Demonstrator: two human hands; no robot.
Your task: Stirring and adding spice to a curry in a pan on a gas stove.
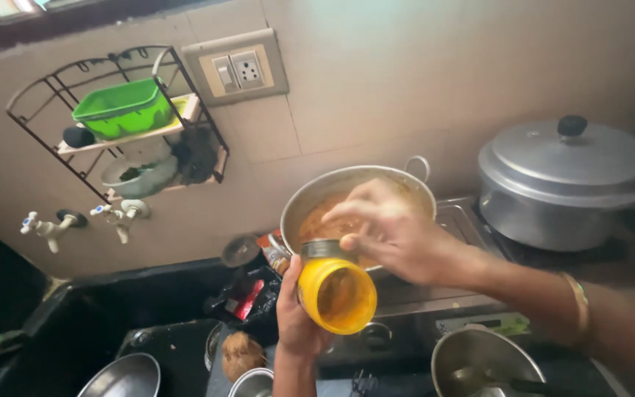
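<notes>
— Looking past the hands, any packages?

— A red and black packet (248, 298) lies crumpled on the dark counter, left of the stove (420, 294); its print is too blurred to make out.

— And the yellow jar (336, 290)?

— Tilted, in front of the steel pot (354, 202) of orange-brown food. The left hand (295, 316) wraps it from below, fingers closed round its side. The right hand (391, 231) lies over its metal top, fingers curled there; whether they grip anything, I cannot tell.

— What is cut off?

— Steel bowls (123, 376) at the bottom edge, and the lidded cooker (564, 184) at right.
</notes>
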